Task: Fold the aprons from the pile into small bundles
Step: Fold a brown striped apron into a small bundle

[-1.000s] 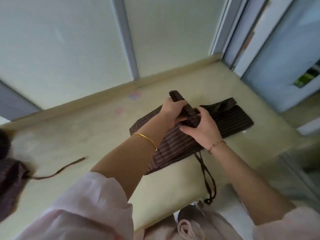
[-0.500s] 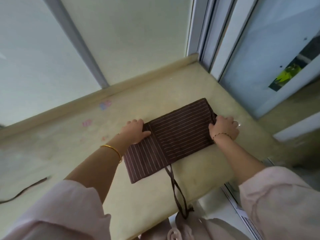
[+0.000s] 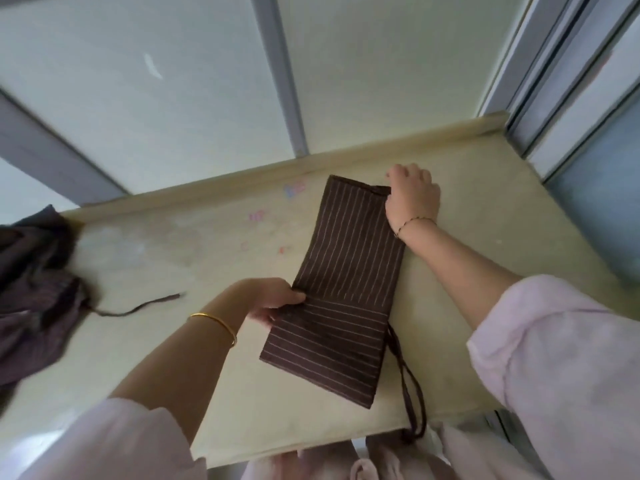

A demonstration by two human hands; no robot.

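A brown pinstriped apron (image 3: 346, 278), folded into a long narrow strip, lies on the pale yellow table (image 3: 207, 393). My left hand (image 3: 273, 299) pinches its left edge where a folded layer crosses the strip. My right hand (image 3: 412, 199) grips the strip's far right corner, fingers curled over it. The apron's dark ties (image 3: 410, 400) trail from its right side over the table's near edge. The pile of brown aprons (image 3: 31, 289) sits at the table's left end, with one tie (image 3: 138, 308) stretching toward the middle.
A raised lip (image 3: 311, 164) runs along the table's far edge below frosted glass panels (image 3: 173, 81). A sliding door frame (image 3: 554, 81) stands at the right. Faint pink marks (image 3: 258, 216) dot the tabletop.
The folded strip has swung from lying sideways to pointing away from me. My right hand moved to the far end, my left hand nearer. The pile has come into view at left.
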